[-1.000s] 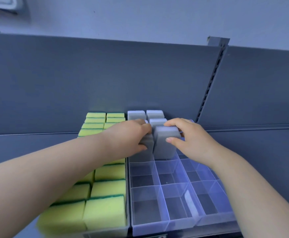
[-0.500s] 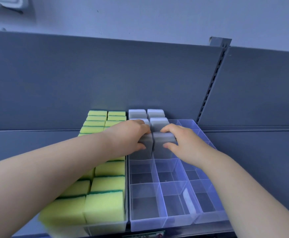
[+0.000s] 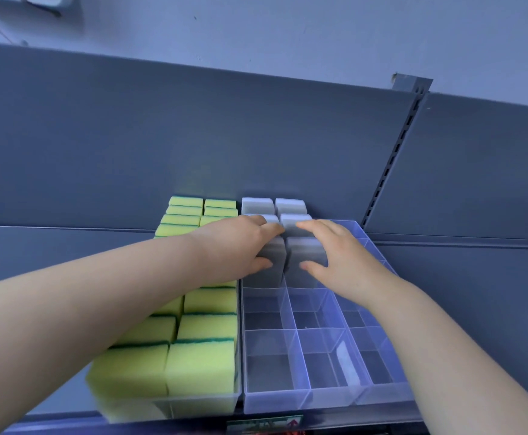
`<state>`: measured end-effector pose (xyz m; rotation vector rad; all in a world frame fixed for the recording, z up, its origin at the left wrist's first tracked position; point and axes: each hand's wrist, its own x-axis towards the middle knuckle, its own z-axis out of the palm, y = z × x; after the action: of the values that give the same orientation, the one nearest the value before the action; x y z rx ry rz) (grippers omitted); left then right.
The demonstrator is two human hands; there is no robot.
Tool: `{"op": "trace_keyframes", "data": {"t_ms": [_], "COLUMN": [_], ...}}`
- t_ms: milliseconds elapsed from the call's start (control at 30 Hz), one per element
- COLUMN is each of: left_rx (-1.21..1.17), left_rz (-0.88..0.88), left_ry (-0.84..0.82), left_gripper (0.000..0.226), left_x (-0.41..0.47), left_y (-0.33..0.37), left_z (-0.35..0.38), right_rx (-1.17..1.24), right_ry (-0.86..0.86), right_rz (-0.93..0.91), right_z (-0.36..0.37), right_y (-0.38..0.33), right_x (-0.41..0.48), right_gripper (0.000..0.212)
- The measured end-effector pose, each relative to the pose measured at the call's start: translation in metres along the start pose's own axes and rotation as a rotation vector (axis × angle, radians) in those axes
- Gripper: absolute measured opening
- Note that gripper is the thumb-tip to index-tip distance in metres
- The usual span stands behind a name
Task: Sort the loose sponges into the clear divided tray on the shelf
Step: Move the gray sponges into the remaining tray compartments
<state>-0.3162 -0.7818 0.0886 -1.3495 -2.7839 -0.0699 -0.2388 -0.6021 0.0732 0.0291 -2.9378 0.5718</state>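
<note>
Two grey sponges now down in the third row of the clear divided tray, right one dropped in since a second ago | my left hand and right hand pinch one each, pressing | near cells left to fill

I seem to be in a shop aisle, or its stockroom. I face a grey metal shelf with a plain back panel behind it. To the right of that panel runs a slotted upright rail. On the shelf, yellow-green sponges stand in neat rows like stock. A label strip runs along the shelf's front edge.
</note>
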Motion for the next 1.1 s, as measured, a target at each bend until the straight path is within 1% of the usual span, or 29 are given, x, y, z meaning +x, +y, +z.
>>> {"op": "trace_keyframes", "data": {"t_ms": [167,367,500,633,733,833,967,1100], "left_rx": [0.027,0.153,0.203,0.207,0.144,-0.017,-0.140,-0.175], "left_rz": [0.032,-0.006,-0.047,-0.067,-0.012,0.078,0.147,0.143], "left_ry": [0.072,0.152,0.206,0.288,0.375,0.416,0.390,0.301], "left_gripper": [0.050,0.046,0.044,0.046,0.045,0.043,0.034,0.039], "left_x": [-0.008,-0.037,-0.059,-0.077,-0.084,-0.084,-0.082,-0.077], "left_y": [-0.001,0.015,0.047,0.106,0.163,0.228,0.313,0.377], "left_z": [-0.004,-0.017,-0.028,-0.027,-0.013,0.018,0.066,0.105], "right_rx": [-0.048,-0.044,-0.028,0.034,0.080,0.159,0.212,0.190], "right_ry": [0.035,0.086,0.108,0.145,0.177,0.234,0.258,0.227], "right_rz": [-0.038,-0.126,-0.198,-0.196,-0.136,-0.021,0.141,0.316], "right_z": [0.002,-0.004,-0.017,-0.034,-0.048,-0.053,-0.037,-0.013], "right_y": [-0.007,-0.023,-0.024,-0.002,0.030,0.069,0.121,0.167], "right_x": [-0.003,-0.020,-0.048,-0.100,-0.158,-0.228,-0.316,-0.387], "right_gripper": [0.055,0.055,0.056,0.054,0.052,0.046,0.042,0.043]}}
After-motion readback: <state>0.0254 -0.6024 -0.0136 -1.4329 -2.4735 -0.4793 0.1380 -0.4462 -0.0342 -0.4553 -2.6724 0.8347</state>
